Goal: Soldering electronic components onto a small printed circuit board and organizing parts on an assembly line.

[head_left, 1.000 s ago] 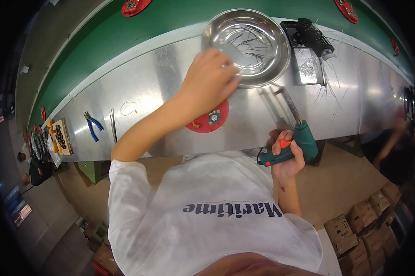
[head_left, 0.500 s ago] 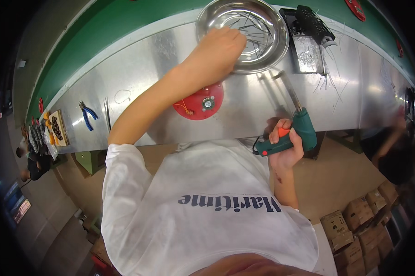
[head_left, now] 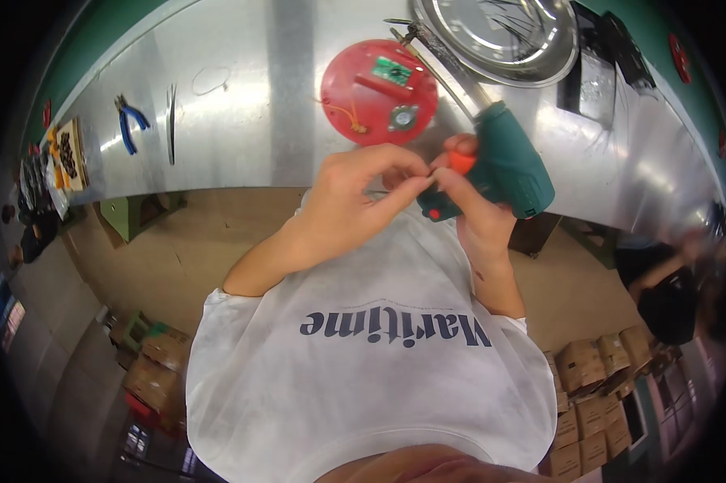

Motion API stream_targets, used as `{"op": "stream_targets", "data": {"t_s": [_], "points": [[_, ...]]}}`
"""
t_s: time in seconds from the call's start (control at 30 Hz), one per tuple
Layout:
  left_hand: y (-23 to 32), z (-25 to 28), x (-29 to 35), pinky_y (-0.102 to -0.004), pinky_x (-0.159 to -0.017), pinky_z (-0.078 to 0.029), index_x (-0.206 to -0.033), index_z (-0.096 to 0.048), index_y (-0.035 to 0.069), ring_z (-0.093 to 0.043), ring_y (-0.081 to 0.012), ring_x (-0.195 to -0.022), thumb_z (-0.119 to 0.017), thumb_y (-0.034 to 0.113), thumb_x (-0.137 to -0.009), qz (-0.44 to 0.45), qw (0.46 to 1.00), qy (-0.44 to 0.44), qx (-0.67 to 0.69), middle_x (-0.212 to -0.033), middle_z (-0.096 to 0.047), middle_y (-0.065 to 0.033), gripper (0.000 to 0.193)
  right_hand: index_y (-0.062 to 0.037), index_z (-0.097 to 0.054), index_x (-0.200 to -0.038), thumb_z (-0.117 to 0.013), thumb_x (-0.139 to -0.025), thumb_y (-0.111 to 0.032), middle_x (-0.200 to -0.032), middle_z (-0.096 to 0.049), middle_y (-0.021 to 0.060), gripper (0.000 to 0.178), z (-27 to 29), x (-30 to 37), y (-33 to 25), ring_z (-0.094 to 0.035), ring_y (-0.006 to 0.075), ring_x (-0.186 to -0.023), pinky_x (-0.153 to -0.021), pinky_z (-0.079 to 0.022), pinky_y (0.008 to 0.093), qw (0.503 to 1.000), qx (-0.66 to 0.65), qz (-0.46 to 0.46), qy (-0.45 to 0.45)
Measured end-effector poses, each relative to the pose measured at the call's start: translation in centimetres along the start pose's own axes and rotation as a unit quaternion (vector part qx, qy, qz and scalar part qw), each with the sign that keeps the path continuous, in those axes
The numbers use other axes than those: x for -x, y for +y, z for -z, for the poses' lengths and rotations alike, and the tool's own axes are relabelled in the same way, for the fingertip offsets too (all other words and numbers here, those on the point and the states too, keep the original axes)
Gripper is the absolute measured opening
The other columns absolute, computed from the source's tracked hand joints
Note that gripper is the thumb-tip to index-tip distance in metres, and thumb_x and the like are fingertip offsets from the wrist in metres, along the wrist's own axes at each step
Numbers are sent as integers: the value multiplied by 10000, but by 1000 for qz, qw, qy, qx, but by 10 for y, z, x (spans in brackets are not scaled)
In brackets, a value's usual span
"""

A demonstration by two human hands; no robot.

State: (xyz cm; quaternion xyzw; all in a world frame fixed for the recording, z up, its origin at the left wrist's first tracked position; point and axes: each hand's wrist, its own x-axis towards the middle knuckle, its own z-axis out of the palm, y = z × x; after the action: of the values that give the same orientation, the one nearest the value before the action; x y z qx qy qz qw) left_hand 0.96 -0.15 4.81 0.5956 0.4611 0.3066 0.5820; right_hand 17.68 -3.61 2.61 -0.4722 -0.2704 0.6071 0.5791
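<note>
My right hand (head_left: 482, 217) is wrapped around the handle of a green soldering gun (head_left: 517, 161) with an orange trigger. Its long metal tip slants up and left, past the right side of a red round disc (head_left: 343, 76). My left hand (head_left: 343, 201) is closed in a pinch, its fingertips meeting those of my right hand beside the handle. Whatever lies between them is too small to make out. On the disc sit a small green circuit board (head_left: 391, 70), a round metal part (head_left: 403, 118) and thin yellow wires (head_left: 351, 119).
Behind the gun stands a steel bowl (head_left: 568, 56) with thin dark wire pieces. A black stand with a metal tray (head_left: 595, 88) is to its right. Blue-handled pliers (head_left: 129, 129) and tweezers (head_left: 171, 129) lie at the left, near a wooden box (head_left: 70, 153) of small dark parts.
My left hand has come back from the bowl to my right hand's fingertips. The soldering gun is turned further left, its tip now near the disc. The view has shifted too.
</note>
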Motion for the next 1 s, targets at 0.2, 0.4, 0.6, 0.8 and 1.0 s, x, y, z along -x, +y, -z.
{"op": "stream_targets", "data": {"t_s": [0.2, 0.4, 0.6, 0.8, 1.0], "points": [[-9, 5, 7, -244, -602, -468, -906, -655, 4, -588, -110, -657, -665, -13, -817, -49, 999, -7, 1, -793, -657, -59, 91, 7, -542, -1091, -648, -730, 141, -1077, -565, 153, 400, -6, -3, 3, -616, 189, -858, -761, -504, 303, 999, 45, -6, 0], [-15, 8, 7, -280, -599, -511, -879, -634, 4, -642, -185, -654, -674, 69, -828, -70, 997, -3, -18, -791, -647, -98, 92, 5, -535, -1088, -636, -711, 155, -1067, -559, 145, 418, -3, -4, 2, -606, 189, -840, -764, -497, 307, 997, 76, 2, -26], [-27, 33, -13, -283, -477, -448, -750, -654, 39, -588, -170, -494, -738, 193, -782, 49, 953, 215, -208, -568, -597, -55, 178, -9, -532, -1073, -630, -710, 142, -1049, -552, 126, 405, 1, -4, -3, -591, 184, -826, -723, -481, 291, 998, 55, 19, 14], [-31, 33, -29, -245, -480, -433, -797, -655, 20, -575, -120, -507, -703, 120, -805, -9, 957, 195, -216, -599, -598, -39, 110, -13, -535, -1062, -628, -729, 129, -1044, -556, 123, 375, 5, -3, 2, -584, 174, -815, -700, -470, 274, 998, 57, 27, 20], [-27, 28, -21, -197, -510, -421, -912, -670, -7, -572, -50, -599, -667, 51, -846, 1, 992, 124, -31, -746, -650, -24, 88, -4, -539, -1079, -638, -744, 130, -1068, -564, 122, 375, 1, -5, 5, -597, 169, -865, -741, -486, 271, 996, 81, 25, 6]]}}
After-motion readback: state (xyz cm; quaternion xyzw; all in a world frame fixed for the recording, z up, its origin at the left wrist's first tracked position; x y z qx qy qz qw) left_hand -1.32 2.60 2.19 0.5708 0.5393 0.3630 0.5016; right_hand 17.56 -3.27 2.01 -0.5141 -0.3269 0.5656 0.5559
